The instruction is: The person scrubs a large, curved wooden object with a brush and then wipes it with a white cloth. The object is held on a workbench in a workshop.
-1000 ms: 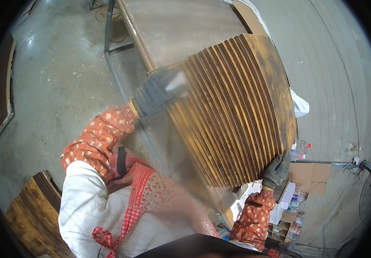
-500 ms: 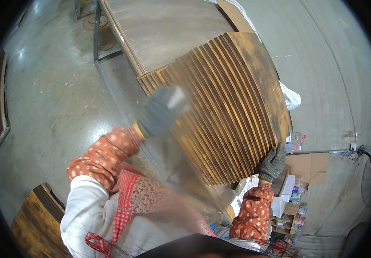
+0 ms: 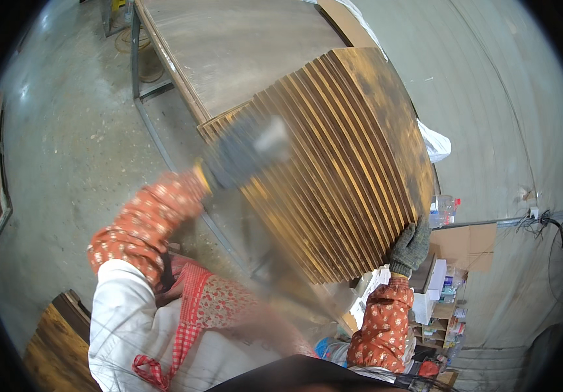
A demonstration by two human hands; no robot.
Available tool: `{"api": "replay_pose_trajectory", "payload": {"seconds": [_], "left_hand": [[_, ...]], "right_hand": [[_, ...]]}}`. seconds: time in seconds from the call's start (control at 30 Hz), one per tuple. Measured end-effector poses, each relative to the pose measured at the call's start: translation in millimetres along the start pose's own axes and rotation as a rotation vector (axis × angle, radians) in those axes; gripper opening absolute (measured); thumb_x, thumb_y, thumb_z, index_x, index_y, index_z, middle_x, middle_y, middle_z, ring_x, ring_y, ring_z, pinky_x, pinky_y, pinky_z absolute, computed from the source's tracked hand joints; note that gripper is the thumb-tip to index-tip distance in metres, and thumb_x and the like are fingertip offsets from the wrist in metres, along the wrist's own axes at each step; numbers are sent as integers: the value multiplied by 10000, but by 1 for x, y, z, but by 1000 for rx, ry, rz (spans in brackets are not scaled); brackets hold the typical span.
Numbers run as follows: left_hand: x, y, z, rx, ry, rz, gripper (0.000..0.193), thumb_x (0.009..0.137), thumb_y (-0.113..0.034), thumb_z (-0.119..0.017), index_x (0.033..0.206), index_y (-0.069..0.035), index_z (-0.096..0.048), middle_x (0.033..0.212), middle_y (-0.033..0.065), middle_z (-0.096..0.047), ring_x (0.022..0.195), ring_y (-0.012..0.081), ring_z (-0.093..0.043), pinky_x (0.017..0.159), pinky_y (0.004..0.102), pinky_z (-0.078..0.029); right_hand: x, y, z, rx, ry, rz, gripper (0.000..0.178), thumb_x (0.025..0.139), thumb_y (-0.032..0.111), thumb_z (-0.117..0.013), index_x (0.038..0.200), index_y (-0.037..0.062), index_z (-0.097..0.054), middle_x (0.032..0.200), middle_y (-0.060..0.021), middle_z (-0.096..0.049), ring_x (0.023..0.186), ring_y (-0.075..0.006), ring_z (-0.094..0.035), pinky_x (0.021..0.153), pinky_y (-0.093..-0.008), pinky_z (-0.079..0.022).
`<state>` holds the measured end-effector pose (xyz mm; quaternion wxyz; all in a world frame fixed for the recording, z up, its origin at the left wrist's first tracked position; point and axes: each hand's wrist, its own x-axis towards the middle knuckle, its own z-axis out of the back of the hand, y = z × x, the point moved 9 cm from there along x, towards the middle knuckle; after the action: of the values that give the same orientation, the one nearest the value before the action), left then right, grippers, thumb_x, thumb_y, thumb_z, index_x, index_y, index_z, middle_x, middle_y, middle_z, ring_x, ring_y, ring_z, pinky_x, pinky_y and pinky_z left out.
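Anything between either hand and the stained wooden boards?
Right hand: nothing visible beyond its grey glove; it's at the boards' lower right corner. Left hand, also gloved: a pale object, too blurred to identify, shows at its front end, over the boards. Contact there can't be told.

From the wearer's head, the wide fisheye view looks steeply down past the apron point(image 3: 226, 304) onto nearby overlapping wooden boards point(image 3: 341, 166).
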<state>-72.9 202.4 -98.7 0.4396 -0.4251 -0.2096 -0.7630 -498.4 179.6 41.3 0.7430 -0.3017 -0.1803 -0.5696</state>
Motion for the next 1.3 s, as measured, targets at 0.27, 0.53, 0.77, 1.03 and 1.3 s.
{"api": "replay_pose_trajectory", "payload": {"seconds": [0.27,0.53,0.77,1.03,1.3], "left_hand": [[18,45,45,56,-200,279,514,913,-304,-716,1379,-140,-572,1413,180,-536,1358,361,-493,1123,490,-425],[12,53,18,129,43,-16,538,897,-296,-731,1410,-257,-575,1396,193,-540,1304,372,-527,1092,494,-461],[12,15,36,207,-228,71,502,893,-250,-715,1381,-240,-601,1373,140,-574,1233,315,-585,977,441,-534],[-3,12,11,178,-35,78,493,923,-281,-687,1402,-250,-574,1323,181,-599,1202,398,-592,919,537,-529],[9,-33,-7,-143,27,462,516,880,-242,-720,1385,-210,-615,1454,190,-526,1318,359,-528,1050,492,-462]], "right_hand": [[-1,0,1,59,-7,-23,444,1022,264,-508,1354,-24,-573,1320,-271,-610,1244,-439,-563,1146,-494,-361],[-1,-4,1,47,9,-75,428,1023,251,-510,1334,-32,-592,1313,-278,-613,1258,-446,-549,1130,-491,-377],[-1,-3,2,92,-4,-67,422,1026,248,-514,1330,-36,-583,1311,-285,-606,1245,-448,-554,1103,-491,-401],[-2,-4,3,64,-9,-58,423,1023,255,-527,1323,-35,-591,1295,-269,-624,1238,-433,-568,1119,-491,-390],[0,-4,4,102,-58,-60,406,1018,282,-543,1291,-7,-626,1268,-234,-651,1211,-414,-589,1135,-478,-370]]}}
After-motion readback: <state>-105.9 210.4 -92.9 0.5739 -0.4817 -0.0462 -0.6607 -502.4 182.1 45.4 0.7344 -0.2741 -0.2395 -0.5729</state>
